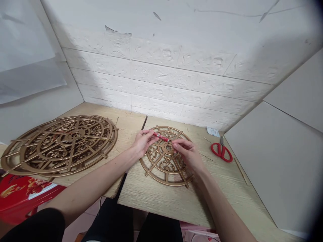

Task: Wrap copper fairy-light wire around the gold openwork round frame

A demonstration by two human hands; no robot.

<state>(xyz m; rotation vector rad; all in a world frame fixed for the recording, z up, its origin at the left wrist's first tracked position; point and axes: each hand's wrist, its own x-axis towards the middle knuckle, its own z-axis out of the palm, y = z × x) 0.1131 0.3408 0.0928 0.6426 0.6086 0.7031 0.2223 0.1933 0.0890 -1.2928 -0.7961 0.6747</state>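
My left hand (pixel 143 143) pinches the left part of a slim red patterned pen (pixel 162 136) with silver bands. At the pen's other end, the fingertips of my right hand (pixel 186 153) are closed on its dark tip; whether something thin is also between them is too small to tell. Both hands hover above a round gold openwork panel (pixel 167 165) with scrollwork and a central ring. It lies flat on the wooden table (pixel 151 195), partly covered by my hands.
At left, several larger gold openwork panels (pixel 73 143) lie stacked, with thin wires on top. Red-handled scissors (pixel 222 153) and a thin stick (pixel 241 171) are at right. A crumpled packet (pixel 212 131) sits by the back wall. A red stool (pixel 22 195) stands lower left.
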